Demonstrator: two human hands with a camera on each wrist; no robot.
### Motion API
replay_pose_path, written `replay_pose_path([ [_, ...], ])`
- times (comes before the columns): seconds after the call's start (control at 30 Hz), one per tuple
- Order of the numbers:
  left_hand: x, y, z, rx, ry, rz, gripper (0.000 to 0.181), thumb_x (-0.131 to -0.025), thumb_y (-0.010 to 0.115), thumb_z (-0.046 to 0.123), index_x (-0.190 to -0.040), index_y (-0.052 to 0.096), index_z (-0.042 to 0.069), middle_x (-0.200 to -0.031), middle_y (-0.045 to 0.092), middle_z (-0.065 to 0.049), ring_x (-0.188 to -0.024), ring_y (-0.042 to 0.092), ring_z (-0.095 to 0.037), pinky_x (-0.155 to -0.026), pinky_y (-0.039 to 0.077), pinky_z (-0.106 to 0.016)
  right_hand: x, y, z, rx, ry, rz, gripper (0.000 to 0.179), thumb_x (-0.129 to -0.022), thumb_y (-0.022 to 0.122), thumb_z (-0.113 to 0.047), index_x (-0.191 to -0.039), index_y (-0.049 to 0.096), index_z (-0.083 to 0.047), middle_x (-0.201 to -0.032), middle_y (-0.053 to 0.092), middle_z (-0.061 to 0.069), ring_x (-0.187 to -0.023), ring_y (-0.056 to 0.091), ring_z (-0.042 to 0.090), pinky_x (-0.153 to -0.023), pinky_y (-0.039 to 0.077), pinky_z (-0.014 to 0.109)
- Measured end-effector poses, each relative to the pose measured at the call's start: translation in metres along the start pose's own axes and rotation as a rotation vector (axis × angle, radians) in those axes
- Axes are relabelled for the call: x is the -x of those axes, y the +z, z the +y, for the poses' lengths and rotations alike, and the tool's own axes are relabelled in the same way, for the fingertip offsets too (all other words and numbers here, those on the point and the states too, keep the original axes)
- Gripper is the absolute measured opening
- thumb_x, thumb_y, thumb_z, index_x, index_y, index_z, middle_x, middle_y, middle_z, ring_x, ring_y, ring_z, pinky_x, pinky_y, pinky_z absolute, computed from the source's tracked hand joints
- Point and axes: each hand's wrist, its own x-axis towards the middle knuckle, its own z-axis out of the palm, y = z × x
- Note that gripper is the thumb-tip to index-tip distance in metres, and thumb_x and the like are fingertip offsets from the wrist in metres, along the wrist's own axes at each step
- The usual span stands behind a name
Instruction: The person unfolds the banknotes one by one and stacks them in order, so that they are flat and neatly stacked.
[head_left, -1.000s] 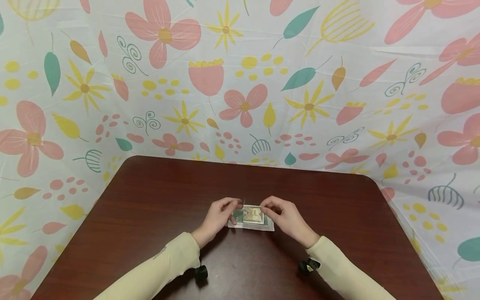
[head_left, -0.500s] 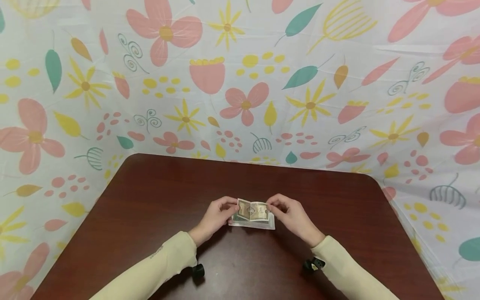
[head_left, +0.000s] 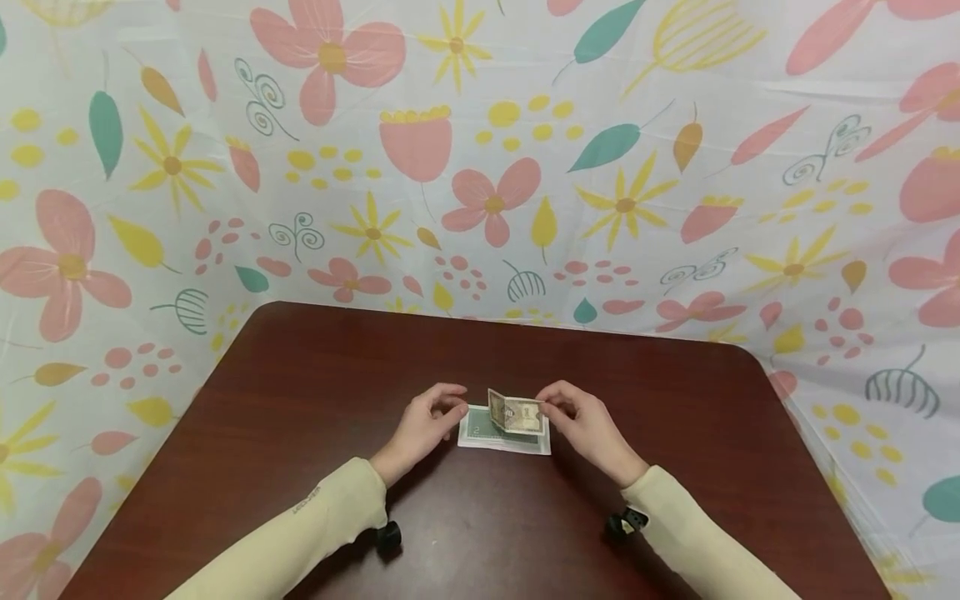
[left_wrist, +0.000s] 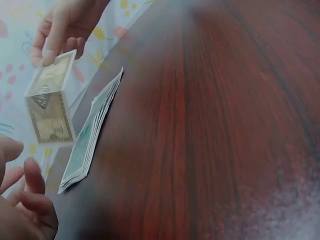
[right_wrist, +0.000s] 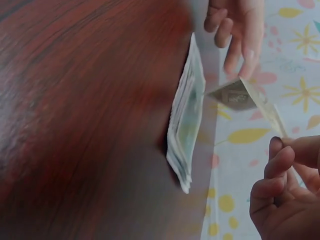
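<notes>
My right hand (head_left: 592, 429) pinches the right edge of a small brownish banknote (head_left: 525, 415) between thumb and finger. A crease runs across the note, and its left half (left_wrist: 50, 117) tilts up along that fold. Beneath it a flat pile of greenish, white-edged banknotes (head_left: 480, 428) lies on the table; the layered edges (right_wrist: 176, 117) show in the right wrist view. Just left of the pile is my left hand (head_left: 423, 423), its fingers loosely bent and apart from the small note, with nothing between them.
The dark reddish-brown table (head_left: 360, 358) has rounded far corners. A white cloth with printed flowers (head_left: 495, 200) hangs behind it and along both sides. A black wrist device (head_left: 388, 540) sits under the left sleeve, another (head_left: 626, 523) under the right.
The small note has turned from flat over the pile to half folded and raised. My left hand has let go of its left edge and drawn back leftward; the right keeps its pinch.
</notes>
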Motion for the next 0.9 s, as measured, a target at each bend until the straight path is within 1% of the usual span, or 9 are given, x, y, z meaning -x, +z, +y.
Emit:
replay_pose_path([
  [0.1,-0.003,0.004,0.0,0.035,0.012,-0.051,0.041,-0.103,0.066,0.01,-0.141,0.059,-0.003,-0.123,0.071,-0.024,-0.055,0.054,-0.022,-0.054,0.047,-0.027,-0.001,-0.001,-0.006,-0.034,-0.021,-0.03,0.009,-0.101,0.069,-0.01,-0.107,0.07,-0.016,-0.089,0.071,0.003,-0.07,0.059,0.011,-0.063,0.048,0.027],
  [0.2,-0.007,0.009,0.003,0.067,0.028,-0.108,0.042,-0.105,0.062,0.008,-0.144,0.055,-0.005,-0.129,0.067,-0.028,-0.054,0.054,-0.02,-0.054,0.049,-0.029,-0.001,-0.003,-0.01,-0.074,-0.039,-0.072,0.01,-0.101,0.068,-0.009,-0.108,0.07,-0.016,-0.088,0.069,0.005,-0.068,0.055,0.009,-0.062,0.046,0.027],
  [0.27,-0.009,0.011,0.005,0.074,0.04,-0.133,0.038,-0.105,0.061,0.006,-0.141,0.058,-0.005,-0.126,0.068,-0.028,-0.053,0.054,-0.016,-0.054,0.049,-0.029,-0.001,-0.003,-0.011,-0.092,-0.052,-0.082,0.01,-0.101,0.068,-0.009,-0.109,0.069,-0.015,-0.087,0.068,0.004,-0.068,0.055,0.009,-0.062,0.045,0.026],
  [0.33,-0.009,0.013,0.008,0.075,0.04,-0.136,0.033,-0.104,0.061,0.005,-0.135,0.062,-0.004,-0.119,0.07,-0.026,-0.054,0.054,-0.011,-0.054,0.049,-0.027,-0.001,-0.004,-0.011,-0.111,-0.059,-0.079,0.009,-0.101,0.068,-0.009,-0.109,0.069,-0.012,-0.086,0.067,0.006,-0.066,0.054,0.01,-0.061,0.046,0.026],
  [0.47,-0.007,0.013,0.009,0.057,0.026,-0.09,0.021,-0.101,0.066,0.007,-0.121,0.069,-0.001,-0.099,0.071,-0.019,-0.056,0.053,-0.012,-0.054,0.046,-0.026,0.0,-0.004,-0.01,-0.109,-0.029,-0.028,0.008,-0.101,0.069,-0.009,-0.108,0.07,-0.011,-0.085,0.068,0.007,-0.065,0.056,0.011,-0.06,0.047,0.026],
  [0.57,-0.007,0.01,0.008,-0.004,0.036,-0.048,0.018,-0.099,0.07,0.008,-0.115,0.071,0.001,-0.091,0.07,-0.013,-0.064,0.056,-0.01,-0.061,0.047,-0.025,0.0,-0.004,-0.007,-0.093,-0.001,0.014,0.009,-0.1,0.07,-0.008,-0.108,0.07,-0.011,-0.085,0.07,0.005,-0.064,0.055,0.011,-0.058,0.047,0.026],
  [0.7,-0.007,0.006,0.007,-0.126,0.081,-0.018,0.022,-0.098,0.073,0.011,-0.118,0.067,0.007,-0.087,0.072,-0.002,-0.066,0.054,-0.008,-0.066,0.045,-0.025,0.0,-0.001,0.0,-0.025,-0.009,0.051,0.011,-0.098,0.072,-0.007,-0.106,0.066,-0.013,-0.084,0.071,0.0,-0.063,0.053,0.008,-0.059,0.045,0.026],
  [0.83,-0.007,0.005,0.006,-0.248,0.14,0.001,0.024,-0.098,0.073,0.012,-0.117,0.058,0.013,-0.086,0.071,0.003,-0.059,0.048,-0.007,-0.059,0.042,-0.025,-0.001,0.002,0.004,0.063,-0.012,0.04,0.012,-0.097,0.073,-0.006,-0.101,0.065,-0.015,-0.084,0.071,-0.003,-0.065,0.055,0.007,-0.06,0.045,0.026],
  [0.9,-0.006,0.006,0.007,-0.307,0.168,0.017,0.024,-0.099,0.072,0.012,-0.116,0.056,0.014,-0.088,0.07,0.004,-0.059,0.048,-0.006,-0.058,0.042,-0.025,-0.002,0.004,0.003,0.086,0.015,0.013,0.01,-0.097,0.073,-0.006,-0.101,0.068,-0.014,-0.085,0.071,-0.003,-0.067,0.058,0.008,-0.061,0.046,0.027],
])
